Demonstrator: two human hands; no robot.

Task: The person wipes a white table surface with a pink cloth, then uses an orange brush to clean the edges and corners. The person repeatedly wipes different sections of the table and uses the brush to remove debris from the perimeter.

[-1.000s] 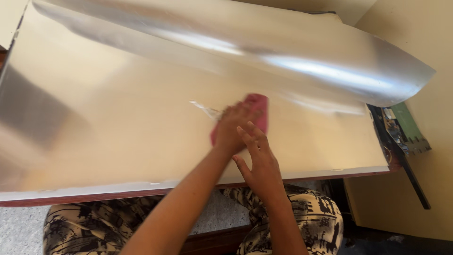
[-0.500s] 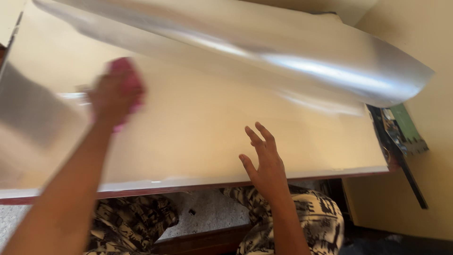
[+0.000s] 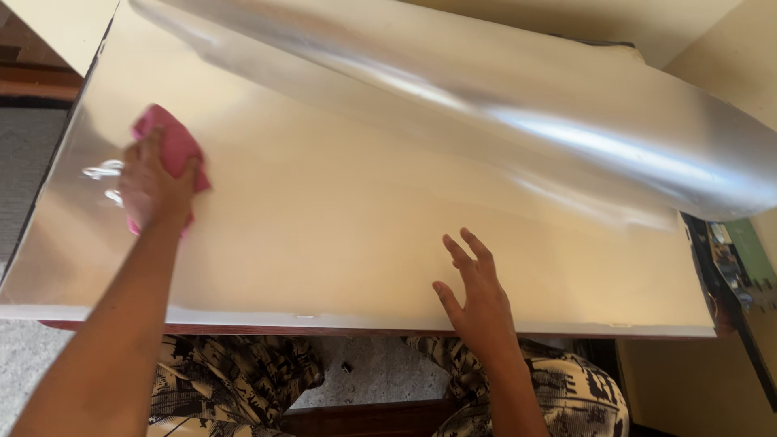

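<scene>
A large shiny silver sheet (image 3: 340, 210) lies flat over a board across my lap. Its far part curls up into a loose roll (image 3: 518, 121). My left hand (image 3: 154, 182) presses a pink cloth (image 3: 171, 146) onto the sheet near its left end. My right hand (image 3: 477, 287) rests flat on the sheet near the front edge, fingers spread, holding nothing.
The board's front edge (image 3: 364, 324) shows a white strip over a dark red rim. My patterned trousers (image 3: 235, 380) show below it. A dark stand with a green item (image 3: 740, 259) sits at the right. Grey carpet (image 3: 24, 154) lies at the left.
My left hand has swept the pink cloth from the middle of the sheet to its left end. My right hand has stayed pressed near the front edge.
</scene>
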